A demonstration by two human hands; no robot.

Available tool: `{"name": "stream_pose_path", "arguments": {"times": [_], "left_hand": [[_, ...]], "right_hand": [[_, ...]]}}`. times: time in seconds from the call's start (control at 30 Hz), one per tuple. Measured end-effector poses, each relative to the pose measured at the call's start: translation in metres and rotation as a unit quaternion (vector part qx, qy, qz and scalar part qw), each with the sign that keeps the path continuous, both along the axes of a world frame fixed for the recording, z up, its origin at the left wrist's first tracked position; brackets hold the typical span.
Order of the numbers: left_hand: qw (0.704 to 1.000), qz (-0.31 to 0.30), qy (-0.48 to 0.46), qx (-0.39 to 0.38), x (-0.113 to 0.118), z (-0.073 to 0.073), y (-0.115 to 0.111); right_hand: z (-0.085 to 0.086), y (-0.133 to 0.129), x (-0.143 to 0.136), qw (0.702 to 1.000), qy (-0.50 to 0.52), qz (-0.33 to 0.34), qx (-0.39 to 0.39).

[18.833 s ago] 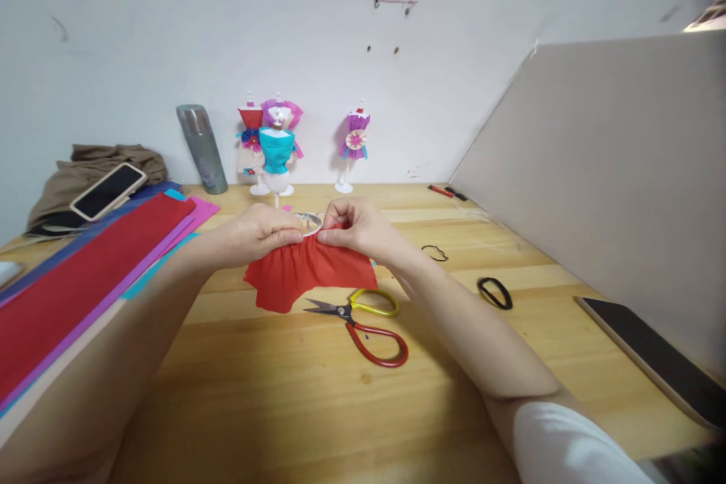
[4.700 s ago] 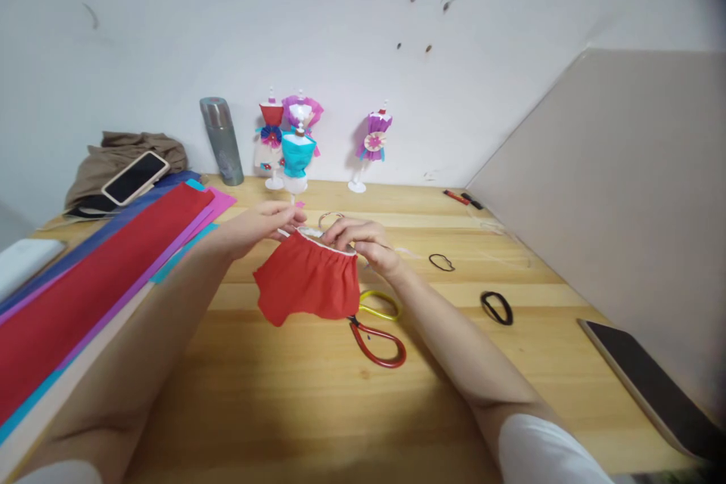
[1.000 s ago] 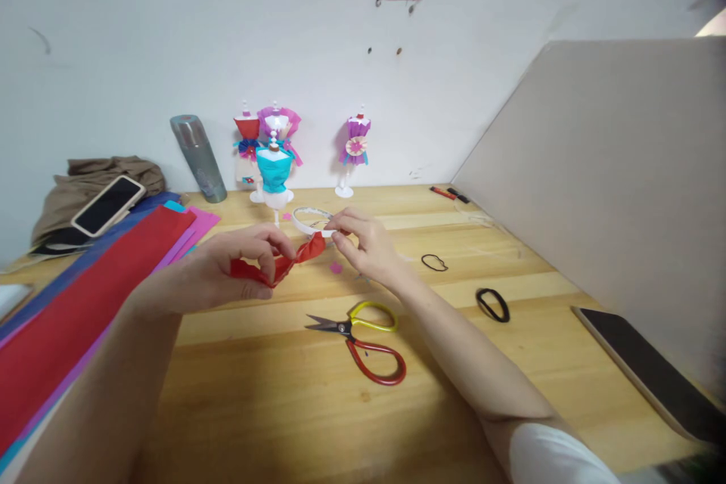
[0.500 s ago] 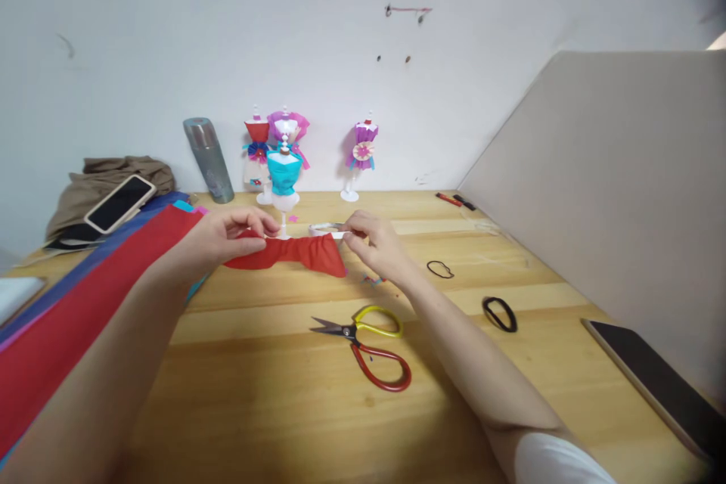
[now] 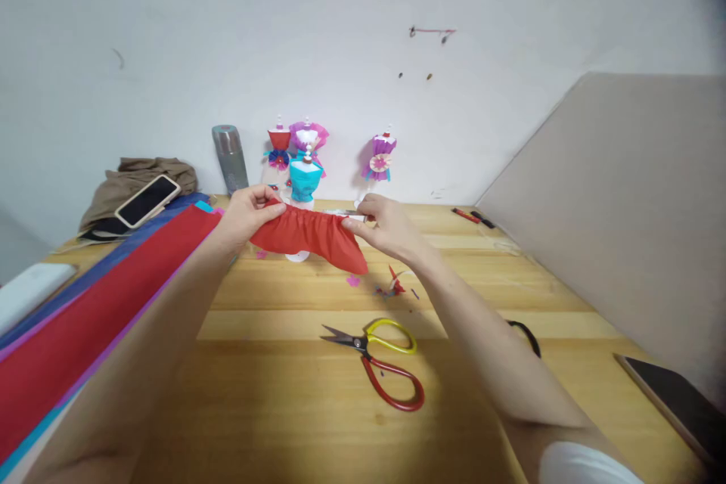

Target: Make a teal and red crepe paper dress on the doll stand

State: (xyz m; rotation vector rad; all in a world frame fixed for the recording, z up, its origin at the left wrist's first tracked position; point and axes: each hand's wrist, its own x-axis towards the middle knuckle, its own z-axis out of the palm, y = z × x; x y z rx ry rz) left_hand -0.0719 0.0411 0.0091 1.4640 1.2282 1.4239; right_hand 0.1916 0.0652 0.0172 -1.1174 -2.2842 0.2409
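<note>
A gathered strip of red crepe paper or cloth (image 5: 314, 233) is stretched between my hands, pleated along its top edge. My left hand (image 5: 253, 213) pinches its left end between thumb and fingers. At the other end, my right hand (image 5: 386, 225) is closed on the upper corner, where a white end sticks out. Just behind the strip stands a small dress form (image 5: 306, 180) with a turquoise top, its stem partly hidden. Scissors (image 5: 363, 344) with one yellow and one red handle lie on the table below my hands, blades apart.
Several dressed forms, one in purple (image 5: 380, 157), stand by the wall near a grey flask (image 5: 230, 159). Long red sheets (image 5: 113, 310) and a phone (image 5: 148, 201) lie left. Scraps (image 5: 395, 281), a black band (image 5: 527, 336) and a dark tablet-like slab (image 5: 674, 401) are right.
Both hands have lifted the red strip slightly, and its gathered top edge now shows more fully. The whole view has shifted, so the table things appear further right and lower.
</note>
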Motion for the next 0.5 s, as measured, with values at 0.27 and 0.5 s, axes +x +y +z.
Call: {"name": "stream_pose_path", "arguments": {"times": [0.27, 0.5], "left_hand": [[0.998, 0.002, -0.042, 0.035, -0.006, -0.011, 0.022], [0.998, -0.037, -0.039, 0.029, -0.013, -0.010, 0.030]], "right_hand": [[0.017, 0.009, -0.022, 0.982, -0.128, -0.136, 0.012], [0.015, 0.013, -0.030, 0.971, -0.165, -0.171, 0.014]]}}
